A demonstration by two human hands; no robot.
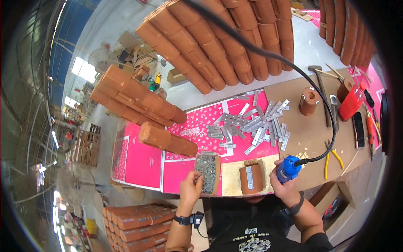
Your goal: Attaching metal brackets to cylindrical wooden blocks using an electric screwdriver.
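Note:
My right hand [282, 185] is wrapped round a blue corded power screwdriver [288, 169], whose black cable arcs up over the table. My left hand [192, 187] is at the edge of an open cardboard box of small grey screws [206, 170]. Its thumb and fingers are pinched together; whatever they hold is too small to make out. Between my hands a short reddish-brown cylinder [257, 185] lies on a pale wooden board [230, 178]. Along its top rests a metal strip with holes [250, 178]. The screwdriver is to the right of the cylinder, apart from it.
Loose metal strips [252, 122] are heaped on the pink sheet. Stacked brown cylinders [218, 42] stand behind, with one lying [168, 140] at left. To the right are an upright cylinder [309, 101], a hammer [322, 92], a red bottle [351, 103] and yellow-handled pliers [327, 164].

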